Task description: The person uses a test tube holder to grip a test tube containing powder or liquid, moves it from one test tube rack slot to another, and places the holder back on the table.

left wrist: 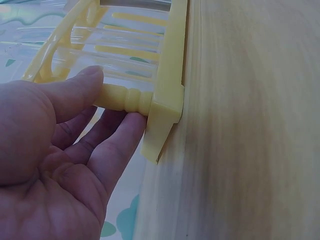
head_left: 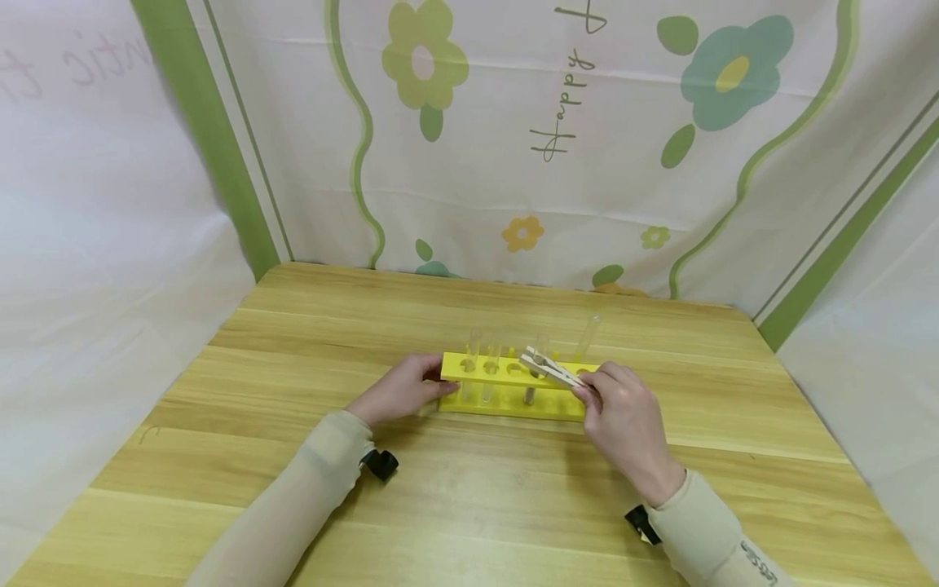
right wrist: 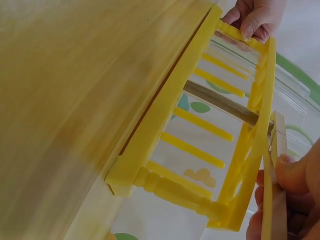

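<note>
A yellow test tube rack [head_left: 477, 371] stands on the table. My left hand [head_left: 403, 390] grips the post [left wrist: 127, 97] at its left end, thumb on one side and fingers on the other. My right hand [head_left: 629, 412] pinches a wooden test tube clamp [head_left: 561, 373] by its handle end. The clamp's far end lies right at the upper part of a test tube [head_left: 529, 396] with dark, brownish contents, standing in the rack. Left of it, two clear test tubes [head_left: 490, 350] stand in the rack's holes. Another clear tube [head_left: 588, 336] leans at the back right.
The rack sits on a wood-grain table [head_left: 484, 505]. A white cloth [head_left: 469, 163] with printed flowers hangs behind the table, and pale cloth hangs at both sides. Several yellow pegs [right wrist: 205, 127] line the rack's back.
</note>
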Available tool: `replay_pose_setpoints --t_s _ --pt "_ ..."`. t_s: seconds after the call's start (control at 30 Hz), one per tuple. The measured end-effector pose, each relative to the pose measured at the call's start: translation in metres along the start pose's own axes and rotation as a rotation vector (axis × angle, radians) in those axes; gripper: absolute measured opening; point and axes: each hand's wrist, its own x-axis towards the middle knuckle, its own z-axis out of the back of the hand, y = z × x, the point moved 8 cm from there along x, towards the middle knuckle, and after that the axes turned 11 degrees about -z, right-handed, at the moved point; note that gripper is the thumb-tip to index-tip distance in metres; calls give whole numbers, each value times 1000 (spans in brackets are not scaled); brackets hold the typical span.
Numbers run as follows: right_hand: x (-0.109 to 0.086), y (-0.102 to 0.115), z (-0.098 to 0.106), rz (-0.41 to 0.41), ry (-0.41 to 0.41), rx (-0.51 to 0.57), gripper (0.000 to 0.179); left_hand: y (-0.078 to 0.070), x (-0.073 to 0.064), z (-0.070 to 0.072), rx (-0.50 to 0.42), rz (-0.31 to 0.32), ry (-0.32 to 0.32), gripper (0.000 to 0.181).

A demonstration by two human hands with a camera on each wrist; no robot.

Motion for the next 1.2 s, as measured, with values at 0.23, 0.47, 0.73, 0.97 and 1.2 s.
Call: replay_pose_setpoints --t_s 0.23,0.47,0.73,0.97,1.2 --pt "4 1 5 -7 -14 -13 9 -2 0 0 -1 -7 0 19" --pt "15 7 16 25 -43 -23 8 -2 -2 0 -10 -13 0 17" --pt "29 16 33 60 -86 -27 7 -1 -2 0 2 -9 -2 24" --pt "38 21 48 79 -132 -13 7 -2 -2 0 -2 -14 -2 22" --pt "49 20 69 70 -167 -11 12 -3 -3 -1 2 -18 1 21"
